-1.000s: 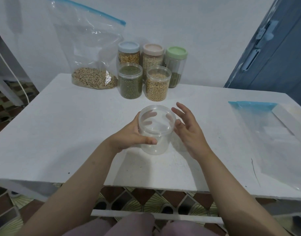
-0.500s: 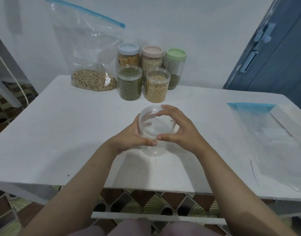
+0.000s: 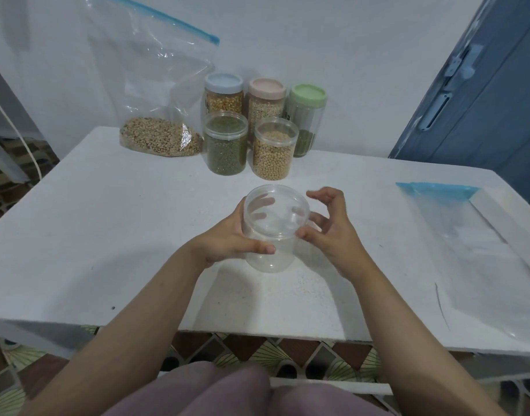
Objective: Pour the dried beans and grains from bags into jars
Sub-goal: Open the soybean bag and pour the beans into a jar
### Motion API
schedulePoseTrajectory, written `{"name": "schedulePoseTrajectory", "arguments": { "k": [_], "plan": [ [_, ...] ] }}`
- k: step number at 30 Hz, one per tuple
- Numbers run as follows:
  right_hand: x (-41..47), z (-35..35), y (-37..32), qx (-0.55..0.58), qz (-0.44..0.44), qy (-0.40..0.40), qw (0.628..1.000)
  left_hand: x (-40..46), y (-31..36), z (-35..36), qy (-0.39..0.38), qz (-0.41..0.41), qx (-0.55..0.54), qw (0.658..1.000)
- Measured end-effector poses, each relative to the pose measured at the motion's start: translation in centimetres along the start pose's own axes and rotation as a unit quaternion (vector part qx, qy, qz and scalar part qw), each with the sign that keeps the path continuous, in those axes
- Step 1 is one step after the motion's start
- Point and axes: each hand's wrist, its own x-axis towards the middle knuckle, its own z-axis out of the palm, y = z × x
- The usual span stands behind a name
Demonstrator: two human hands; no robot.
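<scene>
An empty clear plastic jar (image 3: 269, 261) with a clear lid (image 3: 275, 213) stands at the middle of the white table (image 3: 107, 223). My left hand (image 3: 224, 238) grips the jar's body from the left, thumb across the front. To the right of the lid is my right hand (image 3: 333, 232), its fingers loosely curled and off the lid, with the thumb tip near the rim. A zip bag (image 3: 161, 139) with pale beans in its bottom leans on the wall at the back left.
Behind the jar stand a jar of green beans (image 3: 226, 147) and a jar of yellow beans (image 3: 274, 153), then three taller jars with blue (image 3: 224, 96), pink (image 3: 266, 100) and green (image 3: 307, 115) lids. An empty zip bag (image 3: 468, 235) lies flat at right. A blue door (image 3: 483, 100) is beyond.
Half a second ago my right hand gripped the lid from above. It has let go and drawn back to the right. My left hand keeps holding the jar.
</scene>
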Motion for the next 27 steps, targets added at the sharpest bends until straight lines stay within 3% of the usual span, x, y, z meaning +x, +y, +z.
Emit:
{"name": "schedulePoseTrajectory", "arguments": {
  "k": [5,10,17,19,22,27],
  "plan": [
    [-1.5,0.0,0.0,-0.028,-0.027,0.063,0.997,0.2,-0.1,-0.2,-0.003,-0.001,0.011,1.000],
    [-1.3,2.3,-0.7,-0.247,-0.064,-0.016,0.967,0.2,-0.2,-0.2,-0.002,0.005,-0.004,1.000],
    [0.5,1.5,-1.8,-0.180,-0.104,-0.025,0.978,0.3,-0.1,-0.1,-0.003,0.010,-0.016,1.000],
    [0.9,1.1,-2.3,-0.097,-0.128,0.031,0.986,0.4,-0.1,-0.1,-0.001,0.012,-0.004,1.000],
    [1.8,0.4,-3.3,-0.089,-0.108,0.135,0.981,0.6,-0.3,0.3,0.015,0.017,-0.002,1.000],
    [2.4,-1.8,-2.5,-0.128,-0.020,0.354,0.926,1.5,-0.4,1.7,0.052,0.039,-0.018,0.998]
  ]
}}
